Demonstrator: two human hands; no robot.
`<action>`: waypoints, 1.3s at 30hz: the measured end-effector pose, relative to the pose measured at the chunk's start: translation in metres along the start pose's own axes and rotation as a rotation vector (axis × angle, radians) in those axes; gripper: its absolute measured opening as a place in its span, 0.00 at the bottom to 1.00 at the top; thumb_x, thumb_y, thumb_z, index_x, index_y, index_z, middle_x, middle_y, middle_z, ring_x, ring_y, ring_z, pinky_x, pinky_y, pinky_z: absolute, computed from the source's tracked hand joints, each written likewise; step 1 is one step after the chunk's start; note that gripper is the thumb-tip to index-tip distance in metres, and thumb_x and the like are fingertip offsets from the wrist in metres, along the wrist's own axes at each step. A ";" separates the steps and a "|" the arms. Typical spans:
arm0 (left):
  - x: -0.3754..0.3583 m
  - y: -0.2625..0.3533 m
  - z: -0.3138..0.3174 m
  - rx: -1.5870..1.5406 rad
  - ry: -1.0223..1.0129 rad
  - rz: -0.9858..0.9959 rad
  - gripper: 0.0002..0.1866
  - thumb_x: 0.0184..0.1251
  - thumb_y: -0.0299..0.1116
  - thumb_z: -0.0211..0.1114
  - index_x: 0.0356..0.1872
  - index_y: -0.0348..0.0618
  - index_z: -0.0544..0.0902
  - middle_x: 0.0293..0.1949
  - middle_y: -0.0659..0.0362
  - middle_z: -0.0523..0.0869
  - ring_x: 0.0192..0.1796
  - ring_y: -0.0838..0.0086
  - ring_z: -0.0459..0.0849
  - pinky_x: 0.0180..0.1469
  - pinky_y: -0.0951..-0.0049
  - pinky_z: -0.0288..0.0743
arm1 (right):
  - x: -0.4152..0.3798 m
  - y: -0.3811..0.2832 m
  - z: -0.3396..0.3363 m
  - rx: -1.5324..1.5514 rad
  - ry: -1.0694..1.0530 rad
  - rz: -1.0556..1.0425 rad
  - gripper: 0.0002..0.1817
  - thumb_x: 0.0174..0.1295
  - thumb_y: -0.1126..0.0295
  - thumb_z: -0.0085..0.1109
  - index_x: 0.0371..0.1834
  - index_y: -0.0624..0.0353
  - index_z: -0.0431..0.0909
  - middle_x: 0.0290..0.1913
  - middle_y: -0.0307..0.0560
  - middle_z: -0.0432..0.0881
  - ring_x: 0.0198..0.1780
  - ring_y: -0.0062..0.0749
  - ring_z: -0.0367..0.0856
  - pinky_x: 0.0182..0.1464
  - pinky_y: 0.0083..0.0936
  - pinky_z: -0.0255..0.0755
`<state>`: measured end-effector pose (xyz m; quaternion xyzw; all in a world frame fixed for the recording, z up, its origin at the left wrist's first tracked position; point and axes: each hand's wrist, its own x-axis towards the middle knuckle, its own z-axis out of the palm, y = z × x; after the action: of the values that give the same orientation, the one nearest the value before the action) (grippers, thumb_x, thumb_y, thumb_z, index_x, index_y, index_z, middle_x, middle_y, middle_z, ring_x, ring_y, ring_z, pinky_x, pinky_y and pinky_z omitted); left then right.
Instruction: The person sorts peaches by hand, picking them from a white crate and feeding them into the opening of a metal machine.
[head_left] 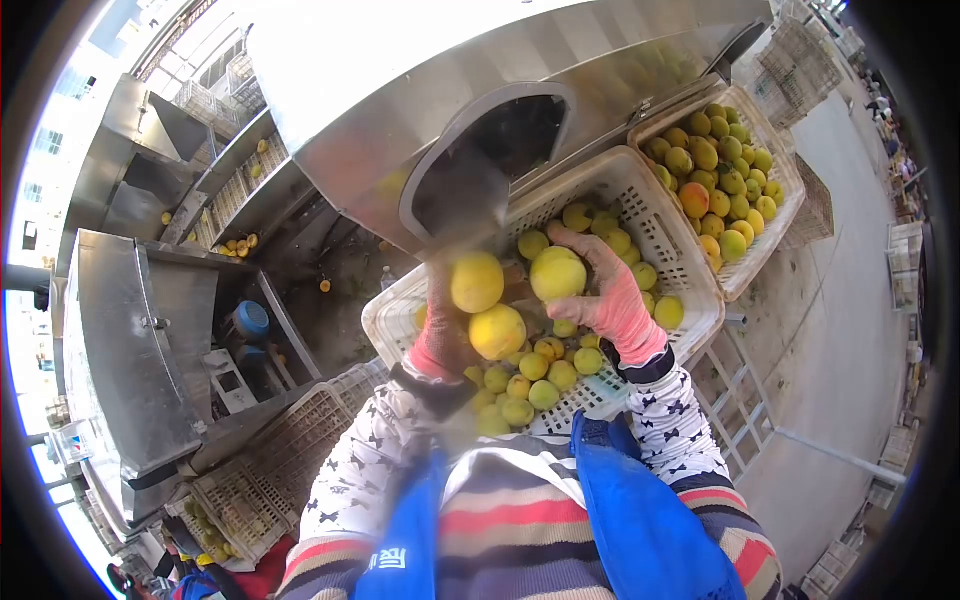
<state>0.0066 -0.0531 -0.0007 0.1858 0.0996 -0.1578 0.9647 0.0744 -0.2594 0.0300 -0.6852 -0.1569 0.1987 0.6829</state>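
Above crate rim [640, 172], fruit-filled hands [610, 300].

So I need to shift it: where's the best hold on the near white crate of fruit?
Grip the near white crate by its raised rim at the two short ends, coming from above; the lattice walls look thin, and fruit fills the inside.

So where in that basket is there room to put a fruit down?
The near basket has bare mesh along its far edge and near right corner. Its middle is crowded with fruit under the left hand and right hand. The far basket is full.
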 end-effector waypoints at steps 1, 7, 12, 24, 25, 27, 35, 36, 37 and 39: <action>-0.001 -0.001 0.001 0.020 0.016 0.030 0.46 0.62 0.75 0.52 0.58 0.36 0.75 0.55 0.46 0.81 0.55 0.56 0.82 0.56 0.55 0.80 | 0.003 -0.006 0.008 -0.175 0.035 -0.080 0.49 0.41 0.54 0.82 0.68 0.60 0.68 0.55 0.47 0.75 0.53 0.36 0.78 0.57 0.30 0.74; -0.010 -0.003 -0.028 0.055 0.066 0.103 0.44 0.62 0.75 0.51 0.57 0.40 0.76 0.46 0.47 0.85 0.46 0.59 0.86 0.51 0.55 0.82 | 0.060 -0.019 0.054 -0.844 0.278 -0.405 0.47 0.40 0.51 0.81 0.67 0.55 0.72 0.55 0.56 0.73 0.53 0.50 0.78 0.54 0.36 0.77; -0.036 0.000 -0.028 0.355 0.248 0.128 0.43 0.66 0.75 0.45 0.52 0.39 0.79 0.38 0.50 0.86 0.38 0.63 0.86 0.41 0.66 0.82 | 0.090 -0.017 0.087 -1.111 0.334 -0.203 0.47 0.45 0.47 0.75 0.68 0.54 0.67 0.59 0.61 0.72 0.55 0.54 0.79 0.50 0.42 0.78; -0.024 0.017 -0.010 0.519 0.265 0.163 0.38 0.63 0.68 0.59 0.57 0.40 0.76 0.44 0.52 0.83 0.45 0.68 0.83 0.50 0.71 0.78 | 0.052 -0.010 0.064 -0.343 0.045 -0.228 0.42 0.52 0.47 0.74 0.63 0.65 0.72 0.51 0.49 0.79 0.56 0.33 0.76 0.59 0.29 0.70; -0.021 0.012 -0.006 0.690 0.264 0.314 0.36 0.64 0.63 0.63 0.59 0.40 0.75 0.47 0.52 0.82 0.48 0.68 0.82 0.52 0.70 0.77 | 0.040 0.000 0.059 -0.200 -0.034 -0.152 0.43 0.53 0.47 0.74 0.65 0.66 0.71 0.53 0.48 0.79 0.56 0.32 0.75 0.60 0.28 0.69; -0.017 0.007 0.002 0.889 0.205 0.479 0.35 0.63 0.53 0.69 0.62 0.39 0.72 0.53 0.52 0.79 0.53 0.67 0.79 0.56 0.68 0.75 | 0.026 0.000 0.055 0.016 -0.120 -0.021 0.46 0.54 0.45 0.73 0.68 0.66 0.68 0.55 0.47 0.78 0.58 0.31 0.74 0.62 0.28 0.67; -0.023 0.024 0.037 1.508 0.169 0.531 0.38 0.54 0.34 0.75 0.67 0.37 0.68 0.60 0.52 0.75 0.62 0.64 0.74 0.64 0.66 0.69 | 0.016 -0.017 0.035 -0.392 -0.171 -0.294 0.46 0.52 0.44 0.73 0.71 0.56 0.67 0.62 0.55 0.74 0.63 0.40 0.73 0.61 0.36 0.71; -0.023 0.023 0.035 1.304 0.160 0.477 0.37 0.56 0.34 0.74 0.66 0.36 0.69 0.61 0.52 0.76 0.61 0.63 0.75 0.64 0.66 0.69 | 0.015 -0.018 0.034 -0.360 -0.190 -0.281 0.47 0.51 0.44 0.73 0.71 0.55 0.67 0.62 0.56 0.74 0.63 0.42 0.72 0.62 0.37 0.71; -0.024 0.021 0.031 1.100 0.145 0.423 0.36 0.57 0.34 0.72 0.66 0.35 0.69 0.61 0.52 0.76 0.61 0.63 0.76 0.64 0.66 0.69 | 0.015 -0.020 0.036 -0.402 -0.134 -0.344 0.48 0.51 0.41 0.72 0.71 0.57 0.67 0.62 0.56 0.73 0.63 0.43 0.72 0.63 0.36 0.69; -0.028 0.025 0.032 0.907 0.089 0.382 0.33 0.60 0.34 0.69 0.66 0.34 0.69 0.60 0.51 0.77 0.59 0.63 0.77 0.64 0.67 0.69 | 0.017 -0.023 0.043 -0.489 -0.022 -0.474 0.52 0.50 0.36 0.68 0.71 0.61 0.66 0.61 0.57 0.72 0.63 0.45 0.72 0.67 0.34 0.64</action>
<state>-0.0065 -0.0364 0.0437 0.6084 0.0264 0.0025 0.7932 0.0696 -0.2135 0.0528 -0.7709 -0.3621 -0.0019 0.5240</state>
